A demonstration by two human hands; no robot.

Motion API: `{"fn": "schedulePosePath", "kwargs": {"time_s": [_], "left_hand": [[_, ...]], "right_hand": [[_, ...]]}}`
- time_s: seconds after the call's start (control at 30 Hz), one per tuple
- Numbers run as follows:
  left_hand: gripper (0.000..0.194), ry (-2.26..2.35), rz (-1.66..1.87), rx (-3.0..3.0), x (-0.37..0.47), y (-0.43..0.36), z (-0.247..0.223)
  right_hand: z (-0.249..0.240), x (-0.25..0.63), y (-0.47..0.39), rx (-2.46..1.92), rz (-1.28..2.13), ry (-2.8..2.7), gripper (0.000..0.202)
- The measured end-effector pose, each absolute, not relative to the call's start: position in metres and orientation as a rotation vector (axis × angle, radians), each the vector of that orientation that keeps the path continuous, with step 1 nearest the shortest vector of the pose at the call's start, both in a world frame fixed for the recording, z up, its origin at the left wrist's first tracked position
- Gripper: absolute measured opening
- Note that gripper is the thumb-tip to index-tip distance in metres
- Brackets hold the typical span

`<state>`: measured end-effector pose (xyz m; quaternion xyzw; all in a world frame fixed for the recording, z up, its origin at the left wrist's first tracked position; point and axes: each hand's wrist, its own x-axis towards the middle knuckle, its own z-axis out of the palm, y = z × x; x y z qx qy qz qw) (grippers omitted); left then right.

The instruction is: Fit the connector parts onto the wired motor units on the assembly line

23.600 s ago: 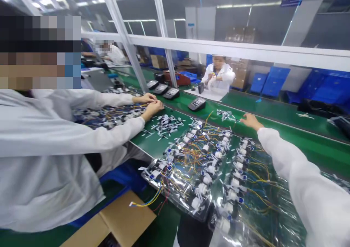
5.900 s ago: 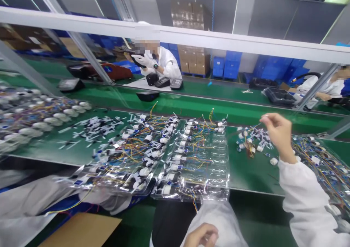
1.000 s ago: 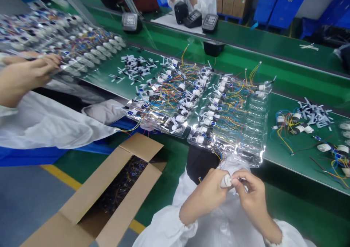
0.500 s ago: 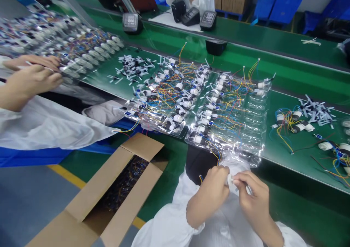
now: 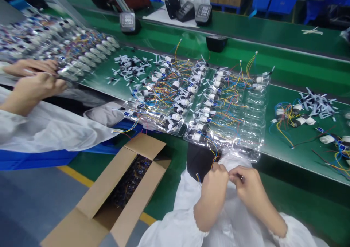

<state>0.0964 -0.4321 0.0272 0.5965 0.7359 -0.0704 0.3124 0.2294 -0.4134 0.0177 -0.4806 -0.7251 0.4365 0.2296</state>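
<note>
Over my lap, my left hand (image 5: pixel 214 188) is closed around a small cylindrical part whose body is hidden by the fingers. Coloured wires (image 5: pixel 198 177) poke out beside that hand. My right hand (image 5: pixel 247 185) pinches right against it, fingertips touching the left fingers; what it grips is too hidden to name. Just beyond both hands lies a clear plastic tray (image 5: pixel 253 139), its left column filled with white-and-black wired cylinders (image 5: pixel 201 126). Several slots on its right side hold nothing.
A second loaded tray (image 5: pixel 164 119) adjoins on the left. White-and-black strips (image 5: pixel 318 103) and loose wired cylinders (image 5: pixel 299 120) lie at right, more strips (image 5: pixel 131 66) at left. An open carton (image 5: pixel 109 181) stands below. A co-worker's hands (image 5: pixel 35 88) work at far left.
My hands have drawn together, and the white end of the part that showed between them is now covered. The view has shifted slightly. The co-worker's near hand has moved a little.
</note>
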Motion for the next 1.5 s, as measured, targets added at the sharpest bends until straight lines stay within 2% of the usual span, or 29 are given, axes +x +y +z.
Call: {"fn": "schedulePosePath", "kwargs": {"time_s": [0.17,0.23,0.4,0.43,0.87,1.1,1.2,1.5], "left_hand": [[0.039,1.786,0.024,1.581,0.081,-0.445,0.013],[0.036,1.73,0.166,1.56,0.076,-0.45,0.011],[0.007,1.7,0.448,1.406,0.08,-0.46,0.008],[0.005,1.689,0.51,1.355,0.083,-0.462,0.008],[0.057,1.24,1.223,0.506,0.096,-0.484,-0.005],[0.062,1.192,1.37,-0.017,0.095,-0.491,-0.016],[0.064,1.268,1.428,-0.038,0.092,-0.494,-0.021],[0.047,1.415,1.532,0.209,0.074,-0.516,-0.004]], "right_hand": [[0.018,0.246,-0.406,-1.282,1.47,-1.901,0.012],[0.023,0.253,-0.406,-1.297,1.499,-1.732,0.021],[0.033,0.258,-0.409,-1.284,1.501,-1.281,0.021],[0.032,0.257,-0.41,-1.277,1.488,-1.222,0.021],[0.028,0.249,-0.424,-1.174,1.544,-1.023,0.013],[0.026,0.255,-0.431,-1.13,1.531,-0.975,0.012],[0.026,0.256,-0.432,-1.121,1.544,-0.993,0.01],[0.025,0.258,-0.435,-1.178,1.515,-1.082,0.014]]}}
